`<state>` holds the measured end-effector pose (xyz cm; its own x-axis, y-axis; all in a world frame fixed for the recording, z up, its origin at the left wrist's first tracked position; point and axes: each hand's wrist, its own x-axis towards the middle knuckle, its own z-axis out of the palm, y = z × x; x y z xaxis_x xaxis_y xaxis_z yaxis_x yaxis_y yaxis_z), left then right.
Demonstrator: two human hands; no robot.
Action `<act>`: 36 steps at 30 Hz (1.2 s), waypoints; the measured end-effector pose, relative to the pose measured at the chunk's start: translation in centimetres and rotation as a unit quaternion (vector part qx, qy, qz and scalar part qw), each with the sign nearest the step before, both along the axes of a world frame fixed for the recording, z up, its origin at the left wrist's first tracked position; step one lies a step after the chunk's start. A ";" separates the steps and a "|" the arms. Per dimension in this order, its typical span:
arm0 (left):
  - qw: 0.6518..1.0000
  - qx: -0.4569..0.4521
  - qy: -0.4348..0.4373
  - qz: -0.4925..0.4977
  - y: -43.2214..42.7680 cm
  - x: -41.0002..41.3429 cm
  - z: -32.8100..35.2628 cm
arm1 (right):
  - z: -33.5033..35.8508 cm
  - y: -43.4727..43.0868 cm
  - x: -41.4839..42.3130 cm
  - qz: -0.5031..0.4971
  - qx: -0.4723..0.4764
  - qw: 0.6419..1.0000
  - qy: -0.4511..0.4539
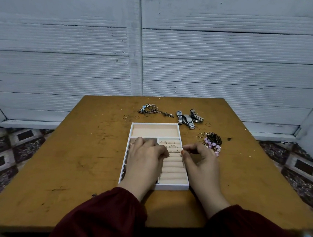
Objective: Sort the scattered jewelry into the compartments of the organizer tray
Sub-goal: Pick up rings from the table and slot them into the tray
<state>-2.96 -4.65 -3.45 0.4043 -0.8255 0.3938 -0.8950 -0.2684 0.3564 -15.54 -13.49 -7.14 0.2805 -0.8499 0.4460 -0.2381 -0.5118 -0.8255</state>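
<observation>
At mid-table (68,153), the right hand (202,161) pinches a gold ring (179,149) over the organizer tray (173,186); the left hand (144,155) rests curled, its grip unclear.

I see bare table (51,165) left of the organizer tray (172,186); watches (187,118) and, I think, chains (150,110) crowd beyond it; beaded bracelets (213,142) just right; left hand (144,155) and right hand (201,161), pinching a ring (179,149), cover its middle.

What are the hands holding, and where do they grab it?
The right hand pinches a thin ring by its edge, over the organizer tray. The left hand is curled; whether it holds anything cannot be told.
</observation>
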 end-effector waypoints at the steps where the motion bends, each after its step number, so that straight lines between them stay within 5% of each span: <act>1: 1.000 0.005 -0.001 -0.001 0.0 0.0 0.0 | 0.1 0.0 0.0 0.000 0.000 1.000 0.001; 10: 1.000 0.012 0.011 -0.004 -0.2 0.2 -0.3 | 0.1 0.2 0.0 0.000 0.003 1.000 0.000; 19: 0.983 -0.126 0.074 0.115 2.2 3.8 -0.1 | 0.6 0.4 -0.1 0.007 0.014 1.000 0.011; 28: 0.969 0.041 0.084 0.228 5.0 7.3 -2.1 | 0.7 0.2 0.1 0.011 0.011 0.999 0.045; 36: 0.967 0.066 0.090 0.228 4.8 7.4 -2.6 | 0.8 0.0 0.5 0.015 0.002 0.997 0.074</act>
